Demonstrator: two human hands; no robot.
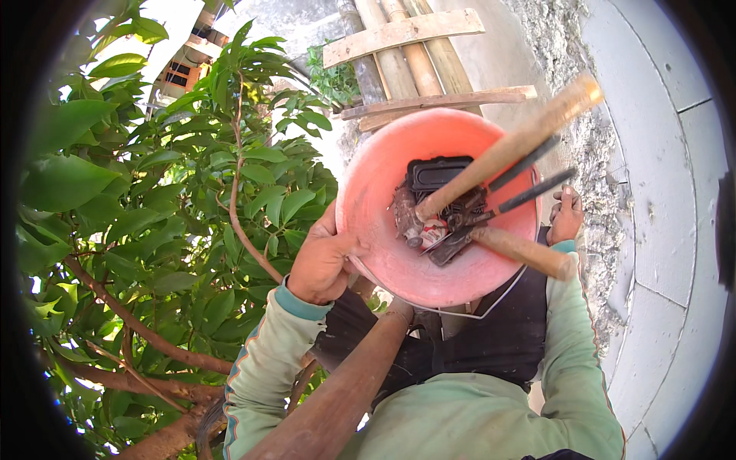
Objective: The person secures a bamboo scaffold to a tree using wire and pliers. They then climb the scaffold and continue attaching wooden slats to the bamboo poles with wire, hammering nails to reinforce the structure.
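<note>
A red-pink bucket (364,222) with a thin wire handle (479,310) is in front of my body, its open top facing me. My left hand (322,261) is closed on its left rim, thumb over the edge. Inside lie a black plastic case (438,174), a long wooden handle (514,146) sticking out past the far right rim, a shorter wooden handle (529,253), and black-handled tools (537,192); their heads are jumbled and unclear. Beside the right rim is my right hand (566,216), its fingers curled; whether they hold anything is hidden.
Leafy branches (238,184) crowd the left side. A thick brown pole-like shape (337,391) rises past my left forearm to the bucket. Ahead are bamboo poles with nailed planks (406,38). A rough wall edge (590,153) and grey panels (659,207) run along the right.
</note>
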